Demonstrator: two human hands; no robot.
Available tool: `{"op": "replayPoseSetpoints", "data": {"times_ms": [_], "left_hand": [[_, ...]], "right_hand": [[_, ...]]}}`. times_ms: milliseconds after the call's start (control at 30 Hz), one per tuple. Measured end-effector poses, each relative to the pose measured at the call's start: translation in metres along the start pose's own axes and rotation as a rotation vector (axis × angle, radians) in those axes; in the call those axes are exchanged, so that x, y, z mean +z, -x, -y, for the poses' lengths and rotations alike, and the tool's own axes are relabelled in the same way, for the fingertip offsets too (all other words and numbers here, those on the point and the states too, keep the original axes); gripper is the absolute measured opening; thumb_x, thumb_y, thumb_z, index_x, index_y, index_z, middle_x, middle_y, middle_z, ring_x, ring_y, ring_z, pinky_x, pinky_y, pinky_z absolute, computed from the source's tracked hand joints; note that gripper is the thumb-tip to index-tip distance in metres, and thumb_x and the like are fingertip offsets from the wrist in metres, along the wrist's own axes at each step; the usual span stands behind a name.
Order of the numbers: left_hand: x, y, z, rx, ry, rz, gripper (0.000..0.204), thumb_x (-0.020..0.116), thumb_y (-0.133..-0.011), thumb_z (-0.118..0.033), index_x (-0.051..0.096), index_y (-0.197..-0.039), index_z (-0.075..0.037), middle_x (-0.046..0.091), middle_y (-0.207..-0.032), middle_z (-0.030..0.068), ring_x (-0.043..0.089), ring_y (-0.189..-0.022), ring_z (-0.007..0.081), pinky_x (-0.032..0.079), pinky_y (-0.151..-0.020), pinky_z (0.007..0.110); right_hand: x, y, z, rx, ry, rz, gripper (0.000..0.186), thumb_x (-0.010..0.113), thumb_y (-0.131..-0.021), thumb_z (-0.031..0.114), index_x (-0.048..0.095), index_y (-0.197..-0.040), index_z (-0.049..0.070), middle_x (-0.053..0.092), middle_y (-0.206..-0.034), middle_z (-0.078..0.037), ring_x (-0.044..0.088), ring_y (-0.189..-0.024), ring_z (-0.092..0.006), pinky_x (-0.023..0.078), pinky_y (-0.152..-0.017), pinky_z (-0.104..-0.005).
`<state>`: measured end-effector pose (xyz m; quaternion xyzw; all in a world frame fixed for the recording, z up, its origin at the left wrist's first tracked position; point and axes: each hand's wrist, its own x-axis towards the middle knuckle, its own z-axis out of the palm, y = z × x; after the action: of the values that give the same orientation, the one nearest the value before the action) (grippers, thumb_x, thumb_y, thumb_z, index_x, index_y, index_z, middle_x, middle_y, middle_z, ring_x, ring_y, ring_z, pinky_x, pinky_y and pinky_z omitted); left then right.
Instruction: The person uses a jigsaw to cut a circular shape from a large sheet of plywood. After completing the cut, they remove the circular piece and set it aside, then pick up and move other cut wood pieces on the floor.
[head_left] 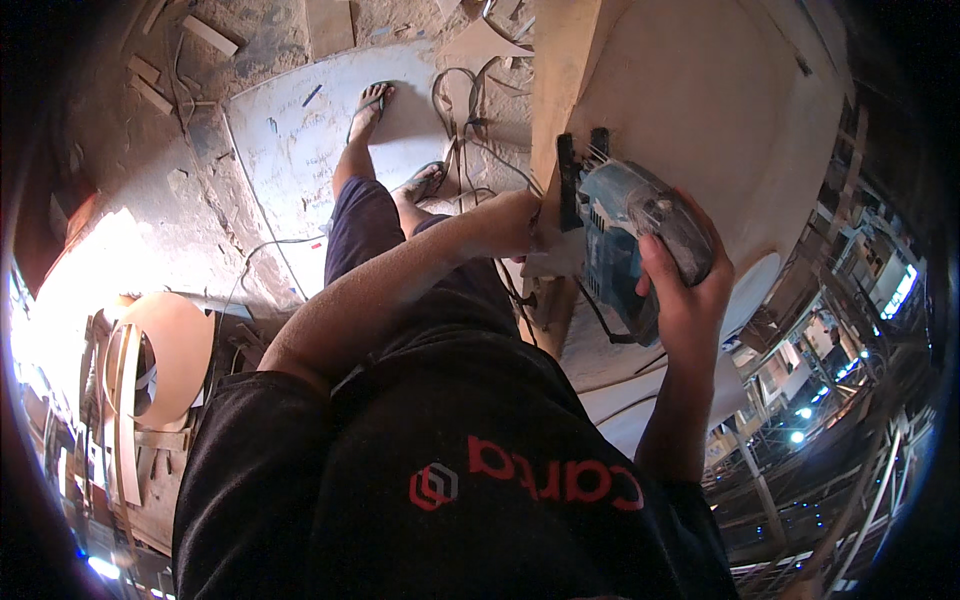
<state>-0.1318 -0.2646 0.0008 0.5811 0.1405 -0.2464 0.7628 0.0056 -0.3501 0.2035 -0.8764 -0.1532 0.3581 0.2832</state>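
My right hand (690, 270) is wrapped round the top handle of a dusty teal and grey jigsaw (625, 225). The jigsaw sits at the left edge of a large brown wooden board (710, 110), its black sole (568, 180) toward the left. Close by, at the board's edge beside the sole, is my left hand (522, 225); its fingers are mostly hidden, so whether it grips the board I cannot tell. The blade cannot be made out. A dark power cord (600, 315) hangs near the tool's rear end.
Below, a pale sheet (300, 130) lies on the dusty floor, with my sandalled feet on it. Cables (455, 100) loop beside the board. Wood offcuts (210, 35) are scattered at the far left. Round cut panels and strips (165, 350) lean at the left. Clutter and lights fill the right.
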Motion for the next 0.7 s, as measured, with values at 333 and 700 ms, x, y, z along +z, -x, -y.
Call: {"op": "replayPoseSetpoints", "data": {"times_ms": [333,700], "left_hand": [[0.006,-0.01,0.017,0.052,-0.004,0.005,0.025,0.073,-0.086,-0.014,0.071,-0.102,0.004,0.075,-0.086,0.0167,0.074,-0.074,0.0242,0.058,-0.069,0.038],[0.011,-0.014,0.024,0.071,-0.059,-0.032,0.031,0.078,-0.08,-0.018,0.073,-0.104,0.0,0.074,-0.092,0.0206,0.073,-0.092,0.0323,0.056,-0.081,0.042]], "right_hand": [[0.003,-0.002,0.003,0.018,-0.057,-0.037,0.055,0.076,-0.088,0.015,0.057,-0.135,-0.006,0.07,-0.099,-0.009,0.061,-0.067,-0.0099,0.049,-0.054,-0.0242],[0.006,-0.001,0.009,-0.003,-0.003,-0.047,0.055,0.074,-0.091,0.022,0.056,-0.136,-0.006,0.069,-0.09,-0.01,0.06,-0.062,-0.0118,0.046,-0.053,-0.0253]]}}
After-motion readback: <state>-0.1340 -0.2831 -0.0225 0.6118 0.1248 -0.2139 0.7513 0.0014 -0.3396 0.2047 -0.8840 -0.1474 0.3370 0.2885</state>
